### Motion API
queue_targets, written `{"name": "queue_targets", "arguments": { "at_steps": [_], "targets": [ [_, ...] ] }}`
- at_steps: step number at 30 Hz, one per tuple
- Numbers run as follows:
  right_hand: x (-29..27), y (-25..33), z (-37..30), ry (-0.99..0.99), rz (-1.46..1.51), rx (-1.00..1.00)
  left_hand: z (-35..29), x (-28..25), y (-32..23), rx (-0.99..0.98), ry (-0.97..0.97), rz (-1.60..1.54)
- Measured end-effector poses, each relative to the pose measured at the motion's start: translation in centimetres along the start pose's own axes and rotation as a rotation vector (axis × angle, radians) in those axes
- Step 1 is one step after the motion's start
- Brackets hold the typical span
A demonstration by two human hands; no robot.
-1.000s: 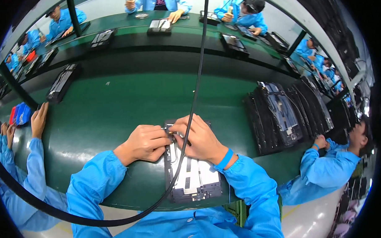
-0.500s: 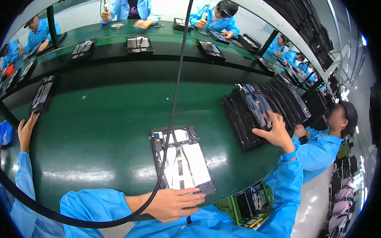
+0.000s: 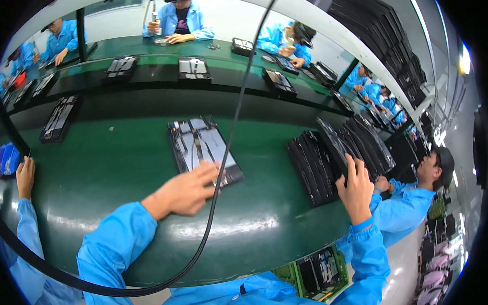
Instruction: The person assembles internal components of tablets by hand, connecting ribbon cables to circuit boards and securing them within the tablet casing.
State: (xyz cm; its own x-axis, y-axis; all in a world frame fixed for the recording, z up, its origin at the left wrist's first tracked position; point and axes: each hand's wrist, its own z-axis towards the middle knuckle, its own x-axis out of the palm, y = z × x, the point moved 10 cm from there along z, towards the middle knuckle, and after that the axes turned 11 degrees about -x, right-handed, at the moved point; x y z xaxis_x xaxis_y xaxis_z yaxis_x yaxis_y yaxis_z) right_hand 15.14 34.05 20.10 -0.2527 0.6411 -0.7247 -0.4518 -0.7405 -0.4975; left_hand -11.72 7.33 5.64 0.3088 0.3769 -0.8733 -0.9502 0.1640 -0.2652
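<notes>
An open-backed tablet (image 3: 215, 136), its silvery battery panels and dark frame showing, lies on the green table in front of me. My left hand (image 3: 187, 191) rests over its near end, fingers spread and slightly bent on it. Over on the right stands a row of black tablets (image 3: 312, 169), packed on edge. My right hand (image 3: 357, 194) pinches the near end of one tablet (image 3: 332, 141) in that row, thumb on one side and fingers on the other. This tablet leans and sticks up above its neighbours.
A black cable (image 3: 233, 126) hangs across my view. Another tablet (image 3: 60, 118) lies at the far left, near blue bins (image 3: 9, 159) and a co-worker's hand (image 3: 25, 176). More tablets (image 3: 194, 68) line the raised shelf. A green crate (image 3: 342, 275) stands below the table edge; a person sits at right.
My left hand has pushed the open-backed tablet away from me across the table. My right hand has closed on a tablet in the row, which now tilts up. The co-worker's hand left the far-left tablet.
</notes>
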Motion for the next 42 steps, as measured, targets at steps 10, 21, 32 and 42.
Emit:
{"name": "queue_targets", "arguments": {
  "at_steps": [10, 21, 32, 42],
  "targets": [
    [-0.3, -3.2, 1.8, -0.039, 0.154, 0.005, -2.0, -4.9, 2.3, 0.102, -0.416, 0.061],
    [-6.4, 11.7, 3.0, -0.192, 0.558, -0.21, -1.3, -15.8, -19.6, 0.283, -0.533, -1.041],
    [-6.9, 29.5, 0.5, 0.249, 0.856, -0.766, 0.5, -21.3, -21.1, 0.427, -0.534, -1.75],
    [-2.5, 27.7, 10.8, -0.004, 1.362, -0.454, 0.4, -22.4, -18.8, 0.429, -0.989, -1.638]
  ]
}}
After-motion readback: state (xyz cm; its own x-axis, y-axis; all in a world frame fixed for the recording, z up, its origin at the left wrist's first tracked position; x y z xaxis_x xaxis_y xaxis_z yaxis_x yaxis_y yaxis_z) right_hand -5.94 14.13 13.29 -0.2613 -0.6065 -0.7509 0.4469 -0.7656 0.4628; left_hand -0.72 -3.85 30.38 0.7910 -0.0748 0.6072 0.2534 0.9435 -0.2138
